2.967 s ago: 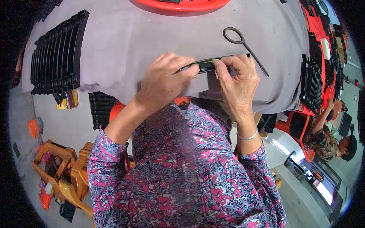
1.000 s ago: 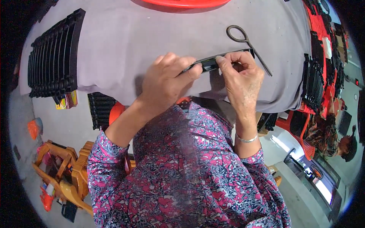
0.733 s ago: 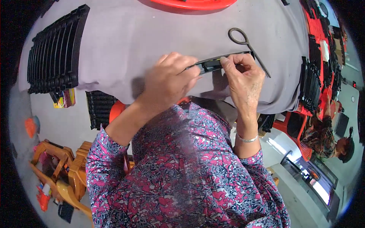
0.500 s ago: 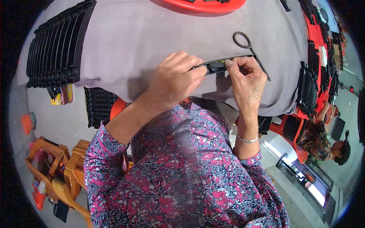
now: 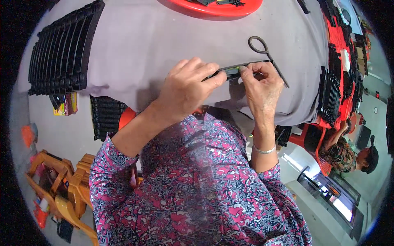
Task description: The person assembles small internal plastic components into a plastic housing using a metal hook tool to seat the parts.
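A long, narrow black plastic strip (image 5: 232, 73) with a bit of bright green on it lies between my hands, just above the table's near edge. My left hand (image 5: 184, 86) grips its left end, the thumb pressed along it. At the right part, my right hand (image 5: 264, 84) pinches with thumb and index finger beside the green spot; what the fingertips hold there is too small to make out. Beyond my right fingers a dark metal rod (image 5: 280, 74) with a looped end rests on the grey cloth, close to the strip's right end.
A red round tray (image 5: 205, 15) with black pieces stands at the far side of the cloth-covered table (image 5: 135, 37). Rows of black strips (image 5: 61, 49) are stacked at the left. More black parts (image 5: 330, 96) lie on red at the right, where another person (image 5: 349, 156) sits.
My left thumb has slid a little right along the strip, toward my right fingertips. My right hand has shifted slightly left; both hands keep hold of the strip.
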A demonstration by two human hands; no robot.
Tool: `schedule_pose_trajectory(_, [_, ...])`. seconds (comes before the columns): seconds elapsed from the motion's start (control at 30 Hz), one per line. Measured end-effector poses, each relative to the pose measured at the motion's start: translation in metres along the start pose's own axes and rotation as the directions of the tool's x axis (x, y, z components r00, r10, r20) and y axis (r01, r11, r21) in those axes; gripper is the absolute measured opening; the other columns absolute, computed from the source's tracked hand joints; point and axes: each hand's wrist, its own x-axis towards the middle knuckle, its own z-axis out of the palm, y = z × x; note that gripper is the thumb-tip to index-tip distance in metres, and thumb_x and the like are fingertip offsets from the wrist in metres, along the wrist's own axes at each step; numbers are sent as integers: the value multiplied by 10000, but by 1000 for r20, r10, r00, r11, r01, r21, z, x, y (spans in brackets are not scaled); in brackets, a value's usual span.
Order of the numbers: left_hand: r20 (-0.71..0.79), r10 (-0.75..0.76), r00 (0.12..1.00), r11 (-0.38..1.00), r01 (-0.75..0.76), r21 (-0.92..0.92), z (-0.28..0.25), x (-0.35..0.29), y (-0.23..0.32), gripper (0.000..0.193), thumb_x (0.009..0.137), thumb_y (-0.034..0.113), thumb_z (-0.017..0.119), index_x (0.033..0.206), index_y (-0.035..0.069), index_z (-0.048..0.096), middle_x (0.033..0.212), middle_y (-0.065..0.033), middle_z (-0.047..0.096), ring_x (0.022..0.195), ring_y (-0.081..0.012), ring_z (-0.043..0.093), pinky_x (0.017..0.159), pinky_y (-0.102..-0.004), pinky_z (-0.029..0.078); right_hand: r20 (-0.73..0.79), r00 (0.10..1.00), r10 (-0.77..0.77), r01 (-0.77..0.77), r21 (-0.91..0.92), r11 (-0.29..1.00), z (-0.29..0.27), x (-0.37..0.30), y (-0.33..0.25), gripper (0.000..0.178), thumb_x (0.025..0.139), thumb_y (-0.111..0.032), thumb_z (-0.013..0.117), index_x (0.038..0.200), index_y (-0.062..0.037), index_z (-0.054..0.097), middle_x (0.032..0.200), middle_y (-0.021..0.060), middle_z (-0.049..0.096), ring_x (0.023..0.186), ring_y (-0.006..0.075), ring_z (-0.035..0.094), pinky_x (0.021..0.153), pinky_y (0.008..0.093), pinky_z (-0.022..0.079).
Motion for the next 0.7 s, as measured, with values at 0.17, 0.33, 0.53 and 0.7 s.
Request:
schedule_pose_trajectory(0.17, [12, 11, 1000, 1000, -11, 26, 0, 0, 0, 249, 763, 158, 627, 992, 104, 710, 1009, -26, 655, 882, -207, 594, 751, -339, 476, 8, 1000, -5, 5, -26, 1000, 0, 1, 0, 144, 750, -134, 737, 766, -6, 673, 741, 102, 614, 591, 204, 581, 584, 350, 462])
schedule_pose_trajectory(0.33, [90, -12, 996, 1000, 13, -6, -1, -2, -2, 336, 746, 108, 746, 1078, 150, 711, 1098, -22, 663, 929, -229, 600, 793, -375, 486, 37, 999, -12, 16, -100, 995, -4, 0, -13, 153, 756, -141, 720, 755, 2, 665, 756, 120, 614, 591, 254, 594, 591, 374, 470])
schedule_pose_trajectory(0.53, [87, -4, 996, 1000, 5, -14, -2, -1, -3, 345, 740, 110, 749, 1082, 145, 710, 1075, -40, 667, 953, -242, 610, 813, -383, 488, -29, 997, -74, 68, -162, 984, -5, -4, -21, 139, 739, -118, 727, 773, -17, 638, 789, 120, 605, 601, 276, 595, 592, 397, 470])
schedule_pose_trajectory(0.7, [57, 30, 998, 1000, -30, -2, -3, 1, 0, 322, 753, 120, 673, 1075, 104, 657, 1007, -40, 637, 928, -241, 597, 796, -377, 471, -3, 989, -145, 143, -139, 980, -2, -5, -18, 119, 735, -93, 720, 769, -34, 622, 790, 109, 593, 603, 273, 587, 590, 394, 468])
